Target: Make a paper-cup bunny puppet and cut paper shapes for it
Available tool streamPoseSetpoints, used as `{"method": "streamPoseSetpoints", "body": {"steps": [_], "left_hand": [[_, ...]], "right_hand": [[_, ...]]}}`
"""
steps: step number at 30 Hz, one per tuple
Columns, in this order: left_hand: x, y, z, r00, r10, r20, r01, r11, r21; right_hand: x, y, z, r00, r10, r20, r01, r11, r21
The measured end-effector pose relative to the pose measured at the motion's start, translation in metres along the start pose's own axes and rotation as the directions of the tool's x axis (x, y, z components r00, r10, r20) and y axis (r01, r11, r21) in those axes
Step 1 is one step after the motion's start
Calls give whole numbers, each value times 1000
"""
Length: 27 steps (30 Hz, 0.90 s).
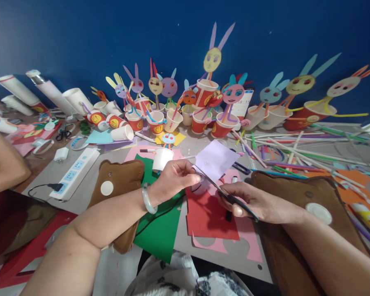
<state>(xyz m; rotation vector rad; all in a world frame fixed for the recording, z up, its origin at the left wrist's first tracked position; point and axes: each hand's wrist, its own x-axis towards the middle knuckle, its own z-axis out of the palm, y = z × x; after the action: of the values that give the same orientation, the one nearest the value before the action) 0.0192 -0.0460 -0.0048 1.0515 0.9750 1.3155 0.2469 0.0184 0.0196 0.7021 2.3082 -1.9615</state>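
Observation:
My left hand, with a pale bangle at its wrist, pinches the near corner of a lilac sheet of paper. In my right hand is a pair of black-handled scissors, its blades pointing up and left across the edge of the lilac paper, close to my left fingertips. Whether the blades are parted cannot be made out. Beneath both hands lie a red sheet of paper and a pink sheet with rounded cut-outs. A green sheet lies under my left wrist.
Paper cups with rabbit-faced paper figures line the blue wall. A white cup stands just beyond my left hand. Brown pads flank the work area. A power strip lies left, coloured sticks right. Another person's arm reaches in at left.

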Motion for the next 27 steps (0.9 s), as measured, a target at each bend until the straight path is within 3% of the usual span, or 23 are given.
{"method": "streamPoseSetpoints", "body": {"steps": [27], "left_hand": [[-2,8,1,998,-21,62,22,1000,-17]], "right_hand": [[-3,8,-9,999,2,39,2,997,-82]]}}
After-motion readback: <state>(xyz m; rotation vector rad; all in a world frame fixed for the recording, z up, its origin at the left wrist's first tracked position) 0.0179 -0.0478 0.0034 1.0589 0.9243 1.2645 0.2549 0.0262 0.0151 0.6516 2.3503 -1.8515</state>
